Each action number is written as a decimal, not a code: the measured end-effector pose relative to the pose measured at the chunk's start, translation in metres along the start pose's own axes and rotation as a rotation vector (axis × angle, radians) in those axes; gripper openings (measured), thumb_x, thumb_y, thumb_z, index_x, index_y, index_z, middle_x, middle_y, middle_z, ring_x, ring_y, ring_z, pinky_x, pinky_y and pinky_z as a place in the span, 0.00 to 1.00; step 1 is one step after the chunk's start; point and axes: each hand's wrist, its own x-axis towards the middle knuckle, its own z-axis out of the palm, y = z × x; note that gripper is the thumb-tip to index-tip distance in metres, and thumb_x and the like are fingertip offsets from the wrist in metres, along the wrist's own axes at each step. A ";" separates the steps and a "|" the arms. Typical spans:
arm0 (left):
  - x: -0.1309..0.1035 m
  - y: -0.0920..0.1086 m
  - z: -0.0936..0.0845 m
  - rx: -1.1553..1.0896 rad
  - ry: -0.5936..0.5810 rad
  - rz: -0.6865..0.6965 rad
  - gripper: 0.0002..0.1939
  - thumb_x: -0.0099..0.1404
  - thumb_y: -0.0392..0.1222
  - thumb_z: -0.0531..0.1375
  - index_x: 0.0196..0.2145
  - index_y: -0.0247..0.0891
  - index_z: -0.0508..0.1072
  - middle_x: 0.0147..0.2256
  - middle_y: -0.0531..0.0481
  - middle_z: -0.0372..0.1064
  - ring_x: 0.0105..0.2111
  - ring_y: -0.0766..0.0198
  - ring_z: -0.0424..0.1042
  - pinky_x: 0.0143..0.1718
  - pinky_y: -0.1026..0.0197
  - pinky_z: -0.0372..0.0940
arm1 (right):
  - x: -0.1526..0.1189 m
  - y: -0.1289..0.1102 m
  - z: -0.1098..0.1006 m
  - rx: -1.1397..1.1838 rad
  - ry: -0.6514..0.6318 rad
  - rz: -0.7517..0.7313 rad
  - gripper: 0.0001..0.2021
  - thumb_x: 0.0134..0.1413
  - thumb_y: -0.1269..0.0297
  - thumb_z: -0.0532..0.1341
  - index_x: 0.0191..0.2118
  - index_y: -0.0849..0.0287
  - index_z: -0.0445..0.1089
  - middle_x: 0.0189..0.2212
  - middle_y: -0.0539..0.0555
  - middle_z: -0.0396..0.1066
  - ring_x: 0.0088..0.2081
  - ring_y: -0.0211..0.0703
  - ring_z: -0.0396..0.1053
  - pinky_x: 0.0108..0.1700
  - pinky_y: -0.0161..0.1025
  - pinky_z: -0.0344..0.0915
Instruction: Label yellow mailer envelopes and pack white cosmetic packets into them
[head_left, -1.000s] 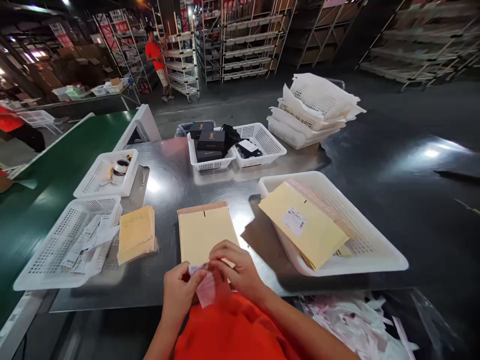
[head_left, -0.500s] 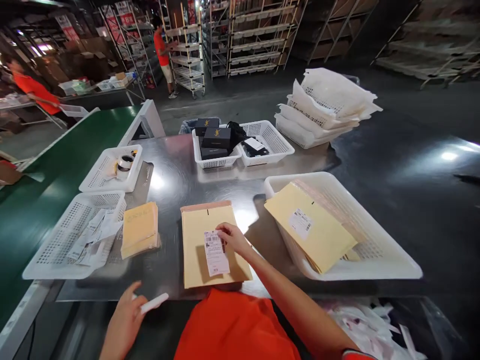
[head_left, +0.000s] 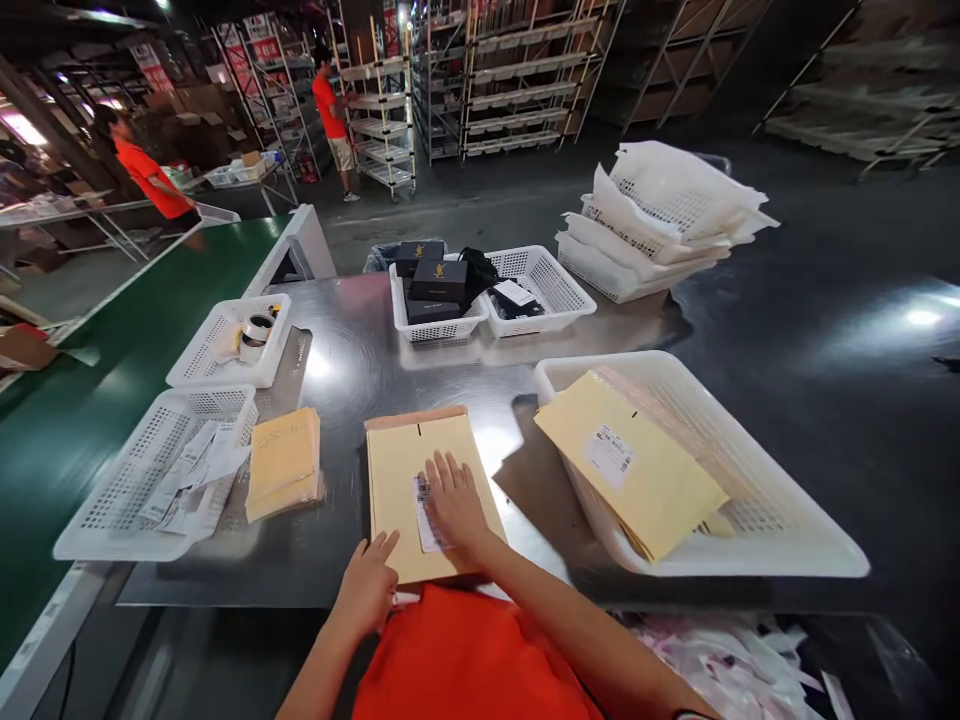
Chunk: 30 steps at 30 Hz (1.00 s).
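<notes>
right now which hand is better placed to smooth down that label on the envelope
Right, I'd judge: the right hand lies palm down over part of the label, while the left hand is at the envelope's near left corner, off the label.

Head-worn camera | looks forward, steeply down | envelope stack (head_left: 392, 475) close, 7 o'clock | shelf racks (head_left: 525, 85) far, 12 o'clock

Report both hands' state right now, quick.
Left hand: partly curled, at the near edge of the flat yellow envelope stack; grip unclear.
Right hand: open, palm down over the white printed label.
</notes>
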 end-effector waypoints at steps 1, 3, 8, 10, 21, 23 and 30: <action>0.000 -0.002 0.001 -0.024 0.007 -0.005 0.11 0.46 0.28 0.61 0.13 0.42 0.71 0.62 0.44 0.60 0.64 0.41 0.54 0.65 0.38 0.39 | -0.005 0.001 0.007 -0.030 -0.033 -0.146 0.33 0.59 0.61 0.56 0.67 0.66 0.49 0.68 0.67 0.44 0.68 0.63 0.41 0.66 0.63 0.41; -0.001 -0.002 0.002 -0.048 0.012 -0.015 0.11 0.45 0.28 0.62 0.13 0.42 0.71 0.62 0.43 0.60 0.64 0.40 0.54 0.65 0.38 0.38 | -0.010 0.006 0.017 -0.053 -0.119 -0.404 0.34 0.61 0.53 0.53 0.67 0.68 0.49 0.68 0.67 0.46 0.69 0.59 0.41 0.67 0.59 0.40; -0.001 0.008 0.004 0.095 -0.084 -0.008 0.10 0.55 0.36 0.61 0.19 0.41 0.77 0.65 0.45 0.53 0.66 0.44 0.50 0.65 0.41 0.42 | 0.003 0.023 0.016 -0.061 -0.104 -0.281 0.36 0.62 0.47 0.51 0.68 0.64 0.47 0.68 0.62 0.45 0.69 0.56 0.42 0.67 0.60 0.37; 0.001 0.012 0.003 0.250 -0.150 -0.020 0.10 0.56 0.37 0.59 0.24 0.38 0.80 0.67 0.44 0.49 0.67 0.45 0.48 0.66 0.42 0.43 | 0.006 0.023 0.013 -0.084 -0.073 -0.185 0.35 0.62 0.48 0.50 0.69 0.63 0.45 0.69 0.60 0.44 0.69 0.57 0.40 0.67 0.61 0.35; 0.001 0.027 -0.002 0.398 -0.158 -0.078 0.15 0.54 0.33 0.56 0.34 0.35 0.81 0.67 0.44 0.47 0.67 0.48 0.48 0.65 0.47 0.49 | 0.005 0.020 0.011 -0.120 -0.049 -0.034 0.33 0.62 0.54 0.50 0.68 0.68 0.49 0.68 0.65 0.41 0.68 0.59 0.43 0.65 0.61 0.44; 0.003 0.029 -0.002 0.376 -0.130 -0.089 0.14 0.53 0.33 0.56 0.32 0.33 0.81 0.66 0.42 0.50 0.66 0.46 0.50 0.63 0.48 0.52 | -0.005 0.023 0.010 -0.085 -0.099 -0.182 0.36 0.60 0.50 0.53 0.68 0.66 0.47 0.69 0.65 0.40 0.69 0.62 0.39 0.65 0.64 0.40; 0.002 0.021 -0.012 0.077 0.069 -0.082 0.11 0.57 0.45 0.58 0.27 0.38 0.78 0.59 0.38 0.64 0.58 0.50 0.66 0.56 0.53 0.62 | -0.043 0.019 0.002 0.009 -0.310 -0.311 0.50 0.45 0.48 0.67 0.68 0.65 0.46 0.68 0.71 0.38 0.68 0.74 0.35 0.63 0.73 0.33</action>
